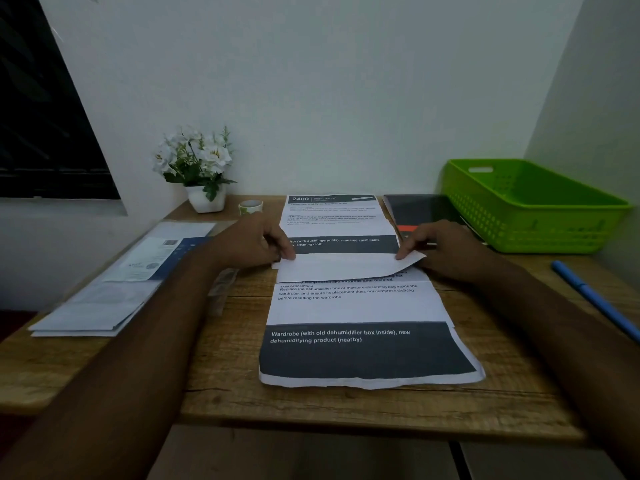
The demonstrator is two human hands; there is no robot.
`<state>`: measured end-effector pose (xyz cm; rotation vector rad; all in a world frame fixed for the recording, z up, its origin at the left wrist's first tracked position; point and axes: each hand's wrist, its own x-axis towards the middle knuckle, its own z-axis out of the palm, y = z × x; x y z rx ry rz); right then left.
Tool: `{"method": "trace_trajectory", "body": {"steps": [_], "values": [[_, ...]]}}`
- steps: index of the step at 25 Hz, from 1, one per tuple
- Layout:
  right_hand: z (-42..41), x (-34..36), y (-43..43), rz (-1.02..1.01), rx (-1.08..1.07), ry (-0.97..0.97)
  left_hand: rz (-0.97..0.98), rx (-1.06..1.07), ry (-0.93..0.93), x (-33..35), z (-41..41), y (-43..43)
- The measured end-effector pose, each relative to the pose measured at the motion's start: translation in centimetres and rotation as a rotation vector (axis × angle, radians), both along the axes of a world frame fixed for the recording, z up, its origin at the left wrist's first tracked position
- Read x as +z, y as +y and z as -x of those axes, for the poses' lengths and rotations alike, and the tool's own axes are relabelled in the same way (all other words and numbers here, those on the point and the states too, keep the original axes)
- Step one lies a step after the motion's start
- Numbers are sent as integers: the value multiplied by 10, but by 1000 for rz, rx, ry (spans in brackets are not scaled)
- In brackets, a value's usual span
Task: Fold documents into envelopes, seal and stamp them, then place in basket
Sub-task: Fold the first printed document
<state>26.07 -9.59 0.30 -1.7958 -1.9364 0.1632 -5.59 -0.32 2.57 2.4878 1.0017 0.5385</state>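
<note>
Both hands (341, 247) pinching folded top edge of "Wardrobe" document (360, 327), "2400" sheet (336, 216) behind

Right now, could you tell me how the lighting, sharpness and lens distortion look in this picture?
Head view: dim, flat indoor light with a bluish cast and no glare; wide-angle bending bows the table edge and stretches the forearms. The large print on the near document reads clearly, while the far document has small print too soft to read. Both hands, left hand and right hand, appear dark and underexposed.
</note>
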Motion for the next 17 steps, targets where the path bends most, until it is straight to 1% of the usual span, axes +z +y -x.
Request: {"method": "trace_trajectory", "body": {"steps": [2, 7, 10, 14, 17], "values": [[-3, -2, 3, -9, 18, 4, 29, 16, 6, -1, 0, 0], [-1, 1, 0, -14, 68, 89, 70, 60, 2, -2, -3, 2], [2, 7, -6, 50, 88, 139, 75, 89, 31, -2, -3, 3], [2, 12, -13, 177, 87, 60, 77, 77, 80, -2, -3, 5], [2, 12, -11, 187, 102, 51, 99, 74, 99, -4, -3, 5]]}}
